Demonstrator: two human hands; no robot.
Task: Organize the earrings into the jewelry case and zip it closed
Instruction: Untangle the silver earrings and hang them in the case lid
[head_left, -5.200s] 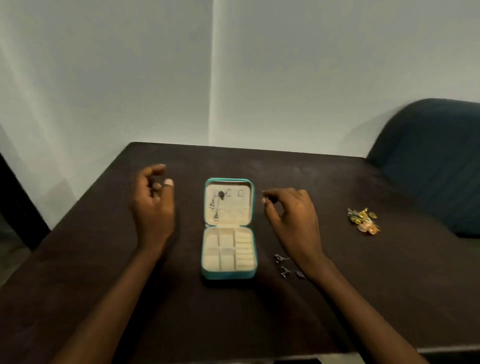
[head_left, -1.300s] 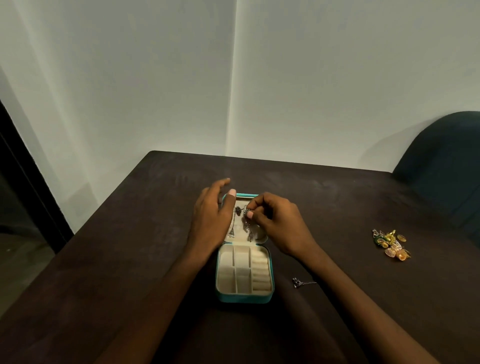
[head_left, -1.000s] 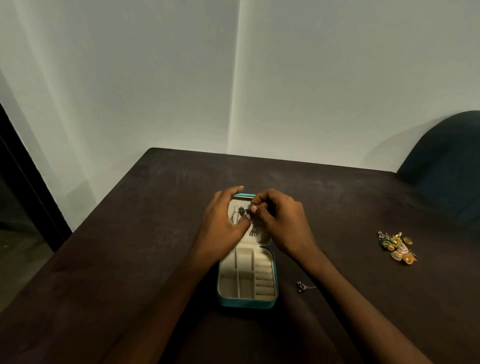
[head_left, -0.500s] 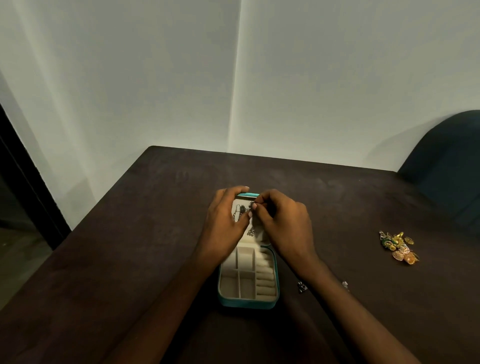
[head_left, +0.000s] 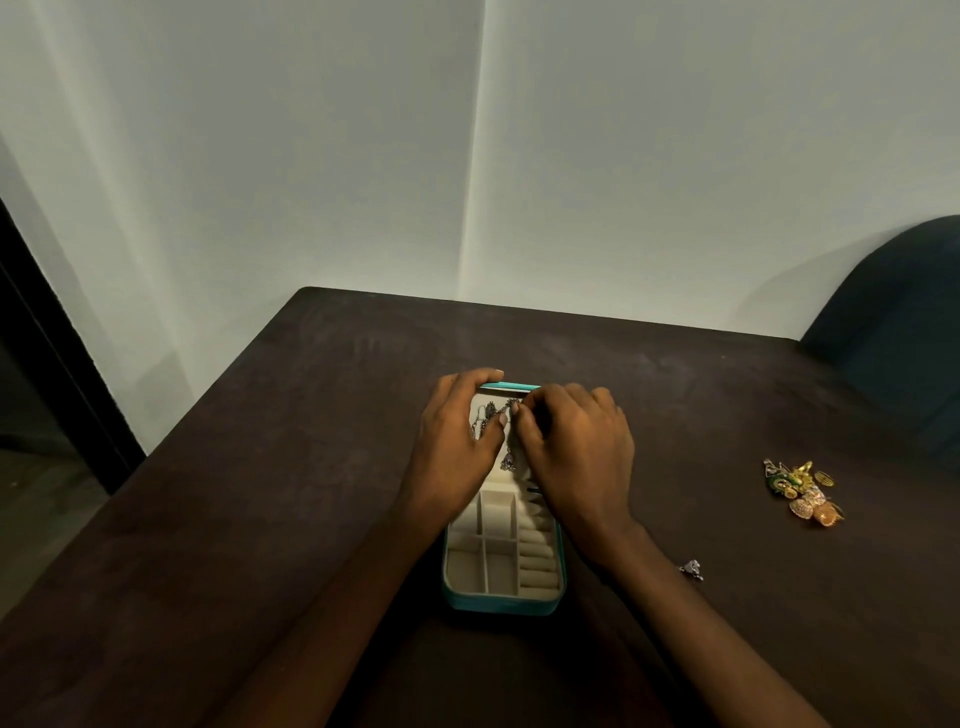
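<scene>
Pinched: right hand (head_left: 576, 457) grip, thumb and forefinger narrow on a small silver earring (head_left: 511, 406) at the raised lid of the case (head_left: 501, 597). Left hand (head_left: 457, 447): fingers curled over the lid's top edge, thumb meeting the right fingertips at the earring; appears to steady it. Earring lies directly ahead of both grips, dangling down the lid's panel; a second silver drop (head_left: 508, 461) hangs below. Case: teal, open, long axis running away from the person. Tray compartments and ring rolls appear empty. Desk (head_left: 260, 493): one silver earring (head_left: 692, 569) just right of the right forearm; gold and green earrings (head_left: 802, 493) heaped well apart, far right. Zip not yet closed.
</scene>
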